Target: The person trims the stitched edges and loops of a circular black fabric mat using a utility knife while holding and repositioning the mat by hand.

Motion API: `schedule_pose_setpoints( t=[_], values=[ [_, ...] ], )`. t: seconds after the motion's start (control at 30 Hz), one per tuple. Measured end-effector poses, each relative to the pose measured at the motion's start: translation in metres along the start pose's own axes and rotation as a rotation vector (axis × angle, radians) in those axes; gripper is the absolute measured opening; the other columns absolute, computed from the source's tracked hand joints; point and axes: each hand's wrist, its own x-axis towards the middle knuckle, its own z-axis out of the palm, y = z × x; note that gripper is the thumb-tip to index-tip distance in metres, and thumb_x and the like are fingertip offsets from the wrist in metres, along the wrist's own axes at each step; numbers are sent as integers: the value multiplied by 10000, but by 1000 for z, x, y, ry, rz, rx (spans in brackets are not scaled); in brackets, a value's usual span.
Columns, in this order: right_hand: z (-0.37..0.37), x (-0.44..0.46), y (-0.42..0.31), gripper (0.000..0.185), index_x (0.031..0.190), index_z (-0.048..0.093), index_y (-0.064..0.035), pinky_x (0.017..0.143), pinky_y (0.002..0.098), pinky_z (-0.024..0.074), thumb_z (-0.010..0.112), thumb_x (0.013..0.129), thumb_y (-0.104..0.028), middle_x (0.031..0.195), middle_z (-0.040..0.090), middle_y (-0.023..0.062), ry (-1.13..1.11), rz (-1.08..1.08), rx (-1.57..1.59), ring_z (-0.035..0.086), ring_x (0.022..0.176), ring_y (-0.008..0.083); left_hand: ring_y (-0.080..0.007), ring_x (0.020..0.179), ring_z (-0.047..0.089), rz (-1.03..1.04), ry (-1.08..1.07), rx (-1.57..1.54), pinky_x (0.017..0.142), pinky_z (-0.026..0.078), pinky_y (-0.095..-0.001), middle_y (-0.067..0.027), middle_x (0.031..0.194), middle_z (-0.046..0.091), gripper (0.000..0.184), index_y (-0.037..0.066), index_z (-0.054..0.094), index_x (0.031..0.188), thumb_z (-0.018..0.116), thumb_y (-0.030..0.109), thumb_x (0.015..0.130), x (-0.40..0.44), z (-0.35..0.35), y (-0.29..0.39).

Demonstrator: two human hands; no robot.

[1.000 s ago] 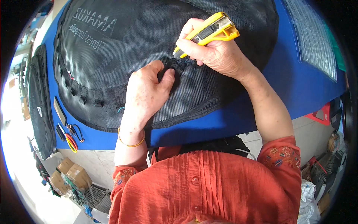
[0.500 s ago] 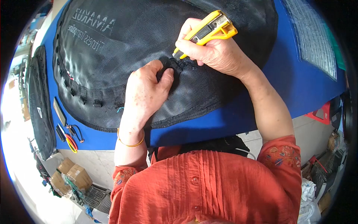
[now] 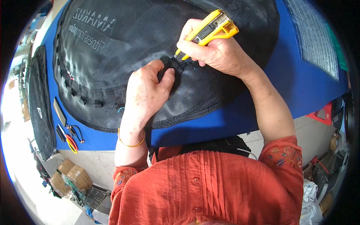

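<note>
I could pass over the blue tabletop [image 3: 292, 90] at right; left of there, the yellow cutter [image 3: 208, 31], right hand [image 3: 220, 57] and left hand [image 3: 148, 88] block me.

Your utility knife [image 3: 215, 25]: yellow, black inset [image 3: 204, 32] | your mesh sheet [image 3: 142, 33]: black, fine-dotted, pale lettering [image 3: 93, 21] | your surface [image 3: 307, 90]: plain blue | your shirt [image 3: 195, 187]: red-orange, multicoloured floral sleeves [image 3: 282, 156] | your bracelet [image 3: 132, 146]: golden yellow

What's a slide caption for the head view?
Left hand pinches black mesh sheet; right hand holds yellow utility knife close by, blue table beneath.
</note>
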Motion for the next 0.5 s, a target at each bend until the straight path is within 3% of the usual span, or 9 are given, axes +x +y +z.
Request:
schedule_pose_setpoints(
  t=[0.07,0.27,0.5],
  values=[
    [-1,1,3,108,923,629,-94,508,185,454,674,980,-174,733,641,-19,-10,-77,-50,567,579,21,-378,660,682,13,3,1,623,523,-434,-221,702,653,264,-16,652,819,689,229,913,0,1,-1],
    [-5,-1,0,129,915,622,-90,503,183,453,684,976,-185,719,623,-20,-56,14,-11,565,590,19,-364,642,687,-5,5,-17,609,527,-424,-212,685,653,264,-13,664,842,692,238,918,0,3,-2],
    [-7,1,1,120,925,622,-89,503,182,454,680,978,-180,702,598,-26,-78,-34,-22,561,588,22,-368,627,682,-2,4,-12,601,522,-428,-210,660,643,256,-11,659,839,689,231,918,1,2,-2]
  ],
)
